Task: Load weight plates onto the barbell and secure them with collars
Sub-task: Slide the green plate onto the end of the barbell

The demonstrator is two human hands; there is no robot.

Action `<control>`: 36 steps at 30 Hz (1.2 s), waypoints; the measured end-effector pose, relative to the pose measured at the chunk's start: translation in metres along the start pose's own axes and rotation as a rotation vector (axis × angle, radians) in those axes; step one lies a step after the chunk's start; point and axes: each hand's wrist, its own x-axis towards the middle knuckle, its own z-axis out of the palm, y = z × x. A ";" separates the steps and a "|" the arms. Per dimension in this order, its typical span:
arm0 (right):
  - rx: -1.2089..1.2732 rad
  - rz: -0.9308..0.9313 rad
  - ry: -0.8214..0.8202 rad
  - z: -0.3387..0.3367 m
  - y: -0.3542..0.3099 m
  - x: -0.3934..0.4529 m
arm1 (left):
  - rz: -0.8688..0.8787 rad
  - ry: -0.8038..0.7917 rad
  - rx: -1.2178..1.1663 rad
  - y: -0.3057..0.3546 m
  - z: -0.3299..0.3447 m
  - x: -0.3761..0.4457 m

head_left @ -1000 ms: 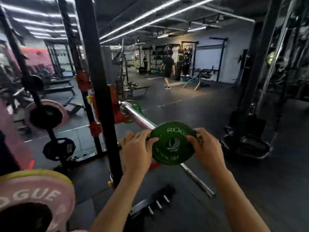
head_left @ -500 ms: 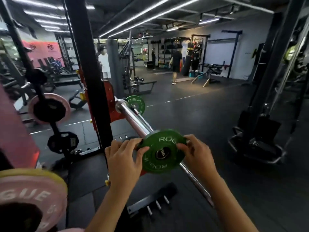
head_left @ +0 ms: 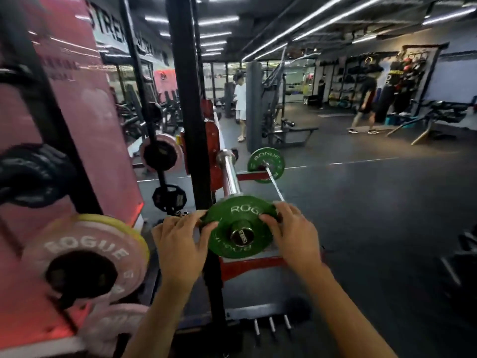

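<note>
A small green Rogue weight plate [head_left: 233,210] sits on the near end of the chrome barbell sleeve [head_left: 228,177], whose end cap shows through the plate's hole. My left hand [head_left: 180,244] grips the plate's left rim. Its right rim is held by my right hand [head_left: 294,236]. The sleeve runs back to a red hook on the black rack upright [head_left: 188,104]. A second green plate [head_left: 265,164] hangs on a thin bar just behind and to the right. No collar shows on the sleeve.
Pink and yellow Rogue plates [head_left: 85,257] are stored on rack pegs at the left, with black plates [head_left: 31,174] above. Red safety arms cross below the bar. Two people [head_left: 241,104] stand far back on the dark rubber floor, which lies open to the right.
The view has swung left and closer to the rack. The green plate has slid onto the sleeve end, so the end cap now shows in its hole. Both hands keep their hold.
</note>
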 end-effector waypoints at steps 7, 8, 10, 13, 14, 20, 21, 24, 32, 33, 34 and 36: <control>-0.024 -0.003 -0.005 0.003 0.008 -0.007 | -0.054 0.090 0.164 0.011 -0.008 -0.011; -0.024 -0.003 0.003 0.002 0.010 -0.007 | -0.038 0.106 0.170 0.012 -0.008 -0.010; -0.012 -0.001 0.008 0.002 0.013 -0.007 | -0.015 0.113 0.180 0.014 -0.005 -0.010; 0.004 0.003 -0.031 0.006 0.016 -0.002 | -0.042 0.089 0.195 0.014 -0.001 -0.010; 0.010 0.007 -0.056 0.008 0.017 0.001 | -0.058 0.079 0.178 0.014 0.001 -0.009; 0.055 0.048 -0.096 0.022 0.029 0.022 | -0.143 0.046 0.035 0.003 0.020 0.003; 0.052 0.047 -0.090 0.025 0.031 0.027 | -0.138 0.047 0.026 -0.001 0.027 0.006; 0.040 0.041 -0.081 0.040 0.036 0.043 | -0.133 0.059 0.000 -0.011 0.047 0.019; -0.032 0.036 -0.094 0.095 0.059 0.111 | -0.249 -0.012 -0.046 -0.049 0.116 0.072; -0.039 0.035 -0.093 0.103 0.062 0.120 | -0.251 -0.017 -0.057 -0.054 0.125 0.080; -0.046 0.037 -0.098 0.112 0.065 0.130 | -0.250 -0.020 -0.063 -0.060 0.135 0.088; -0.057 0.040 -0.097 0.129 0.071 0.150 | -0.249 -0.020 -0.074 -0.070 0.155 0.105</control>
